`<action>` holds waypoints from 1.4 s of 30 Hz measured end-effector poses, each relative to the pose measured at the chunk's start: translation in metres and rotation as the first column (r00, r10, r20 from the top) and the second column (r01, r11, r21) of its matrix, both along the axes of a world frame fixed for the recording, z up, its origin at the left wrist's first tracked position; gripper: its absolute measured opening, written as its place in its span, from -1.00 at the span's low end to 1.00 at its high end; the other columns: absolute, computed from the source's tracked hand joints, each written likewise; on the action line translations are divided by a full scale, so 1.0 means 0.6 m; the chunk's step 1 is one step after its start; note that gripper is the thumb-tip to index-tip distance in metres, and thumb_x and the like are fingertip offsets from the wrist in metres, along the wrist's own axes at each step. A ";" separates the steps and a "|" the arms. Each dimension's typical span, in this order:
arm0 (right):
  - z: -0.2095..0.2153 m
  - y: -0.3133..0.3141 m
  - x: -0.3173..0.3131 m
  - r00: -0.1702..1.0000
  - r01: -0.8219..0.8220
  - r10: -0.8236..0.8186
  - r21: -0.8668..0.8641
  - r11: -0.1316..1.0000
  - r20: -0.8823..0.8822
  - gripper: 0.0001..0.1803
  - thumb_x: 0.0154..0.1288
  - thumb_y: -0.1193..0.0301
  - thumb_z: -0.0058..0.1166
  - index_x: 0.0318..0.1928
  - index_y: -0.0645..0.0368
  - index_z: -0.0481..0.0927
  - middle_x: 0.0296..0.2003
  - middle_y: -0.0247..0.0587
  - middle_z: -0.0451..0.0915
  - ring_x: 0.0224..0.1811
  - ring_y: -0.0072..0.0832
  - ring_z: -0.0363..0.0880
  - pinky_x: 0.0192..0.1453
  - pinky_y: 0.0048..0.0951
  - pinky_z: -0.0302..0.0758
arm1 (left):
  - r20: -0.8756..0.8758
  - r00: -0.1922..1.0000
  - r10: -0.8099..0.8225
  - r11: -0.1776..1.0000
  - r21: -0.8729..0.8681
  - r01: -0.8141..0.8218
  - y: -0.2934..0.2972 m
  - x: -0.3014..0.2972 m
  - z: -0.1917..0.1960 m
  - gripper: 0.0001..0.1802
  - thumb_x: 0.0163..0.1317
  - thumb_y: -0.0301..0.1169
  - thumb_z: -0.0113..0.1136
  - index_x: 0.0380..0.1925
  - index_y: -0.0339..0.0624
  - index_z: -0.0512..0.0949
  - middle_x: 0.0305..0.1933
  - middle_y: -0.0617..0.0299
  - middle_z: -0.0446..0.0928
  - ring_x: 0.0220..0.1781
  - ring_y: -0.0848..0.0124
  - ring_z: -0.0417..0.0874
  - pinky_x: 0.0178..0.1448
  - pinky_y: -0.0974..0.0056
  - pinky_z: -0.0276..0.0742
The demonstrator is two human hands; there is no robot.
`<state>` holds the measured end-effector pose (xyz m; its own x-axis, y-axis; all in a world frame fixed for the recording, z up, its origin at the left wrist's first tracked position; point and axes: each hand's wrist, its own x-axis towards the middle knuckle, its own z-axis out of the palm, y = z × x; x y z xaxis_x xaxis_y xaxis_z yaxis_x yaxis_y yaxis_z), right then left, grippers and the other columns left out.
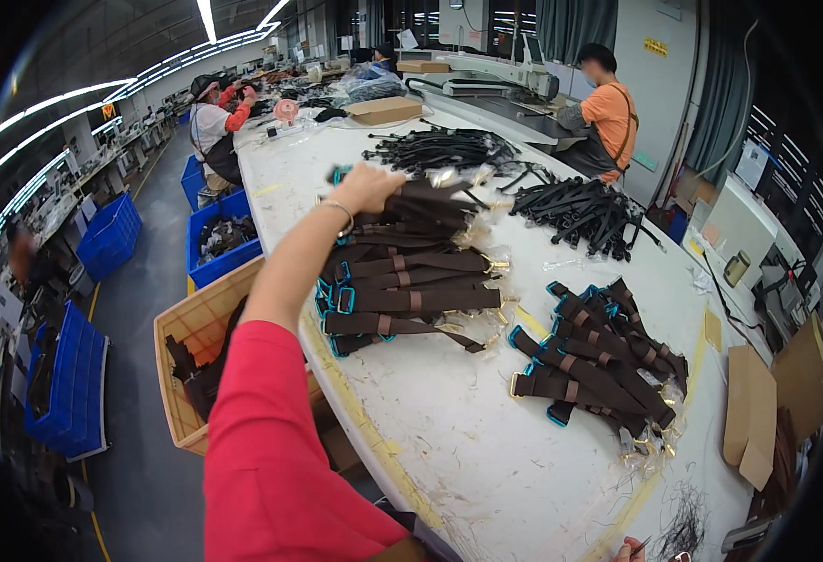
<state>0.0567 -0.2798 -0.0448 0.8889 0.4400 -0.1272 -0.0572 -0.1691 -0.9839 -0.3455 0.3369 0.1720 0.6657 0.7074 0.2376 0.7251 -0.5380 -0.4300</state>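
Note:
My left hand [371, 187] reaches over the far end of a pile of dark brown webbing straps [402, 300]. Its fingers are closed on a brown strap [430, 201] whose far end is smeared by motion. The straps in this pile have blue-wrapped buckles at the left and gold hooks in clear film at the right. My right hand [630, 551] shows only partly at the lower edge, its fingers pinched on a thin, dark, pointed tool [643, 543]. A second pile of brown straps [608, 356] lies on the right of the white table [449, 440].
Heaps of black straps [580, 215] lie farther back, near a cardboard box [383, 110]. A yellow crate [182, 323] and blue bins [219, 267] stand left of the table. A co-worker in orange [608, 126] sits at a machine. Loose threads [683, 520] lie near the front.

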 end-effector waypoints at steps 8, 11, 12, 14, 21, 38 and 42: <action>0.000 -0.009 -0.004 0.996 0.043 -0.041 -0.033 0.999 0.074 -0.74 0.21 0.38 0.06 -0.11 0.23 0.50 -0.70 -0.50 0.25 -0.71 -0.74 0.13 -0.70 -0.64 0.05 | 0.030 0.982 0.186 0.944 -0.283 -0.170 0.073 -0.005 -0.116 -0.58 0.02 -0.25 0.17 -0.09 0.03 0.34 -0.18 0.10 0.58 -0.07 0.15 0.58 -0.01 -0.04 0.37; -0.014 -0.014 0.003 0.993 0.056 -0.052 -0.031 0.998 0.104 -0.74 0.20 0.38 0.07 -0.12 0.23 0.50 -0.72 -0.51 0.20 -0.73 -0.74 0.10 -0.71 -0.62 0.02 | 0.218 0.918 0.332 0.921 -0.284 -0.266 0.077 -0.021 -0.125 -0.50 -0.04 -0.25 0.21 -0.07 -0.05 0.32 -0.08 0.07 0.55 0.03 0.13 0.52 0.07 -0.10 0.28; -0.025 -0.016 0.005 0.991 0.067 -0.063 -0.031 0.997 0.119 -0.75 0.20 0.38 0.07 -0.14 0.23 0.50 -0.73 -0.54 0.17 -0.74 -0.76 0.06 -0.72 -0.63 -0.03 | 0.260 0.878 0.401 0.862 -0.433 -0.265 0.079 -0.031 -0.125 -0.28 -0.15 -0.17 0.26 0.07 -0.12 0.27 0.02 0.00 0.49 0.10 0.09 0.46 0.13 -0.11 0.25; -0.028 -0.013 0.008 0.991 0.062 -0.057 -0.037 0.997 0.122 -0.75 0.20 0.39 0.06 -0.14 0.24 0.50 -0.72 -0.52 0.18 -0.73 -0.75 0.08 -0.71 -0.62 0.00 | 0.408 0.837 0.365 0.798 -0.600 -0.055 0.086 -0.074 -0.130 -0.17 -0.13 -0.17 0.26 0.19 -0.08 0.16 0.05 -0.05 0.46 0.13 0.08 0.43 0.19 -0.12 0.18; -0.017 0.004 -0.004 0.942 0.033 -0.008 -0.068 0.997 0.336 -0.69 0.20 0.39 0.06 -0.08 0.30 0.48 -0.55 -0.21 0.42 -0.53 -0.54 0.37 -0.49 -0.55 0.35 | 0.141 0.893 0.427 0.839 -0.430 -0.333 0.046 -0.029 -0.149 -0.08 0.05 0.37 -0.19 0.35 0.24 -0.09 0.37 0.16 0.08 0.38 0.09 0.10 0.35 -0.24 -0.10; 0.025 0.177 -0.027 0.857 0.084 0.177 0.469 0.879 -0.485 -0.73 0.39 0.29 -0.21 -0.26 0.26 0.44 0.13 -0.20 0.28 0.04 -0.36 0.42 -0.02 -0.22 0.53 | 0.552 0.579 -0.600 0.624 -0.131 0.771 -0.291 0.485 -0.161 -0.73 0.06 -0.36 0.15 -0.22 -0.22 0.52 -0.18 0.09 0.56 -0.05 0.14 0.49 0.02 0.11 0.37; 0.027 0.075 0.086 0.889 0.354 -0.186 0.373 0.858 -0.419 -0.78 0.36 0.30 -0.18 -0.36 0.16 0.42 -0.17 -0.30 0.42 -0.07 -0.47 0.42 -0.09 -0.24 0.54 | 0.481 0.636 -0.603 0.648 -0.169 0.743 -0.305 0.581 -0.159 -0.77 0.08 -0.40 0.10 -0.24 -0.20 0.53 -0.24 0.09 0.57 -0.08 0.12 0.52 -0.03 0.05 0.39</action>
<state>0.1083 -0.2349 -0.0288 0.9093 0.2735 -0.3136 -0.3960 0.3375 -0.8540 0.0030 0.1538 0.0764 0.8990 0.1671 0.4048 0.1517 -0.9859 0.0702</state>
